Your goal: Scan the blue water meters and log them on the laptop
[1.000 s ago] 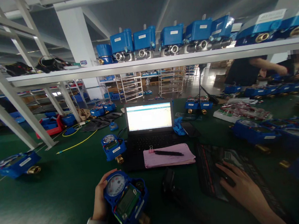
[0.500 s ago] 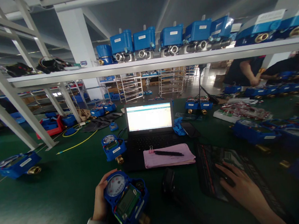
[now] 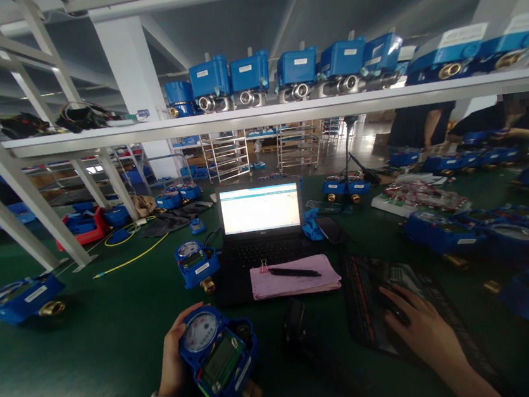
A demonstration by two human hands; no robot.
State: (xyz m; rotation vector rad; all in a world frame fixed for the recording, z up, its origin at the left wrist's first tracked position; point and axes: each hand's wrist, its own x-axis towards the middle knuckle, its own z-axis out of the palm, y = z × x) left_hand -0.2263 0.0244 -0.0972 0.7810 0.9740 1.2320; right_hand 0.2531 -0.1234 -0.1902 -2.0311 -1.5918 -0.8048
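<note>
My left hand (image 3: 171,355), with a white watch band at the wrist, is wrapped round the left side of a blue water meter (image 3: 240,368). The meter is tilted, showing a round dial, a grey display on a green circuit board and a brass fitting at its lower end. On a dark patterned mouse pad (image 3: 365,302), my right hand (image 3: 427,329) rests over a black computer mouse (image 3: 395,308). Between my hands lies a black handheld scanner (image 3: 295,325), its lower part lost in shadow. The laptop (image 3: 260,209) behind them has a lit, mostly white page.
A pink notepad (image 3: 319,279) with a pen lies on the laptop's front. Other blue meters (image 3: 198,266) stand left and right. A yellow cable (image 3: 132,259) runs across the green table. Overhead, a shelf (image 3: 236,121) bears several blue units. Two people are at the far right.
The view has turned slightly right, so things sit a little further left in it. Both hands keep their holds. A standing person's arm at the back right now hangs lower.
</note>
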